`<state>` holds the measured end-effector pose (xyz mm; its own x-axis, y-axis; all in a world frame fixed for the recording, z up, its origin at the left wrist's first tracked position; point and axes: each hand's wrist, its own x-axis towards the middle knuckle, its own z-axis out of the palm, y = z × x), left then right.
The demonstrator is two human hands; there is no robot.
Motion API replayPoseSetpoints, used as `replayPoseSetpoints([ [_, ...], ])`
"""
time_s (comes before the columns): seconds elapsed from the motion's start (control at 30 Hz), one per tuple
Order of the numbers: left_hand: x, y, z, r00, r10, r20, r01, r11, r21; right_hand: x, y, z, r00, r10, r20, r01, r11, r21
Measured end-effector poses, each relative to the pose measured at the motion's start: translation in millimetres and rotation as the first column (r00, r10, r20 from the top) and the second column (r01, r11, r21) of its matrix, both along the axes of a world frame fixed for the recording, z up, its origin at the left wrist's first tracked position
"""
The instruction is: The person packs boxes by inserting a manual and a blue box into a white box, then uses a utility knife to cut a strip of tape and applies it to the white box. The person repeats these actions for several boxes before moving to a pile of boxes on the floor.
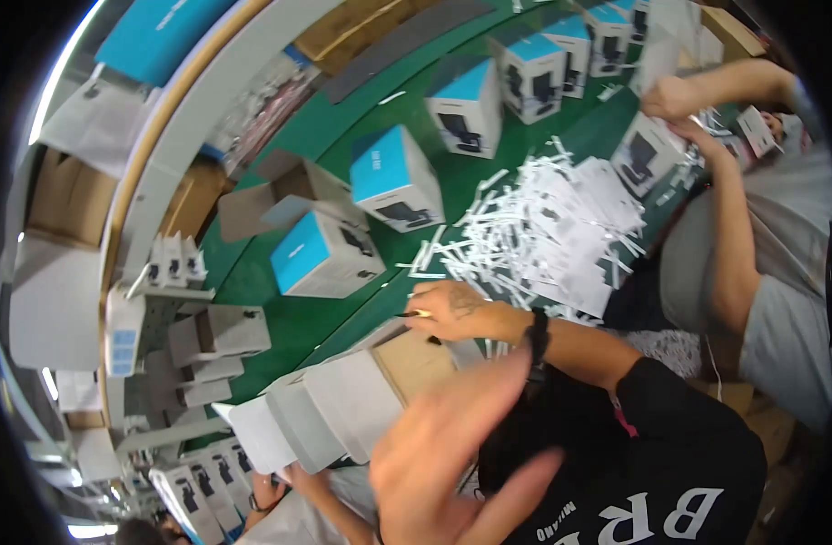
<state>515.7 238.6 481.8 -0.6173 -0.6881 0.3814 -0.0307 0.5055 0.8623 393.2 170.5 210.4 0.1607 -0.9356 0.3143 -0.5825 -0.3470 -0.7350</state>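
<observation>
My left hand (434, 445) looms close, blurred, in front of the open white box (352, 400). Its thumb stands apart from the stretched fingers, and nothing shows in it. Flaps of that box spread toward the left, and its inside is light brown. At the far end of the box, my right hand (452, 309) has its fingers curled around a slim, pen-like thing (420, 314) with a dark tip; its exact kind is too small to tell. A dark band circles my right wrist. Just beyond stands a closed white box with a blue top (330, 254).
A heap of white paper strips and sheets (561, 218) lies on the green table (334, 318). More blue-topped boxes (466, 104) stand behind, near an open carton (289, 186). At the right, a co-worker's hands (679, 100) hold a box; another person's hands (293, 486) are at lower left.
</observation>
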Motion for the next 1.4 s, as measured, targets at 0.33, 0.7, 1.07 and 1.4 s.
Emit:
replayPoseSetpoints([
  [0.33,96.0,75.0,-286.1,0.895,0.435,0.1,-0.354,0.555,0.753,-13.9,124.0,-6.4,0.83,-0.389,0.399,0.442,0.896,-0.047],
  [0.7,32.4,23.3,-286.8,0.854,0.492,0.172,-0.424,0.465,0.777,-153.0,223.5,-129.9,0.281,-0.888,-0.364,0.96,0.252,0.127],
  [1.07,58.6,2.4,-252.2,0.915,0.402,0.014,-0.326,0.721,0.612,-86.3,212.8,108.4,0.558,-0.826,0.078,0.752,0.463,-0.469],
  [1.4,57.0,2.3,-237.1,0.812,0.551,0.193,-0.577,0.806,0.13,8.9,176.2,201.0,0.815,-0.536,-0.222,0.337,0.749,-0.571],
])
